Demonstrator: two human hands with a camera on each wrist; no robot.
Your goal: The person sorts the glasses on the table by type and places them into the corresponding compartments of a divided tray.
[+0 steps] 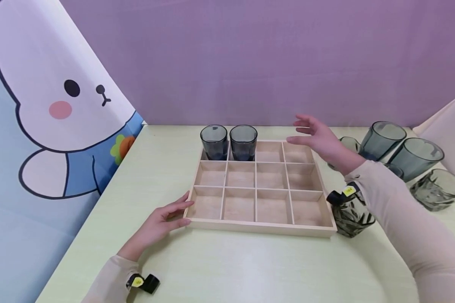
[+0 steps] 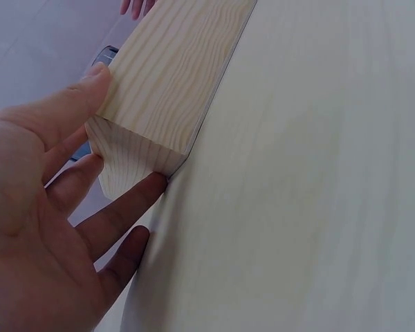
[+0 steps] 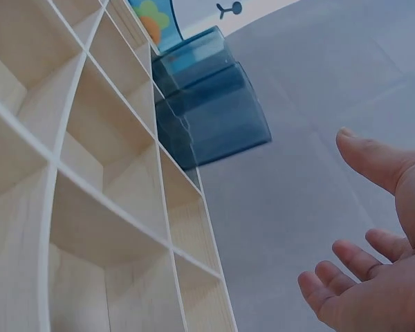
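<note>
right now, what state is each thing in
Wooden tray: flat on the table, two of twelve compartments filled
Left dark glass: upright in the back-left compartment
Right dark glass: upright in the next compartment
Glasses right of the tray: outside it, some partly hidden
Left hand: fingers touching the tray's front-left corner
Right hand: raised, holding nothing, thumb and fingers apart

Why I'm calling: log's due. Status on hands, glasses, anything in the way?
Left hand touching divided tray, near left corner. Right hand empty, raised. Two glasses in far row, left end. Faceted glass beside tray's right side, possible obstacle.
</note>
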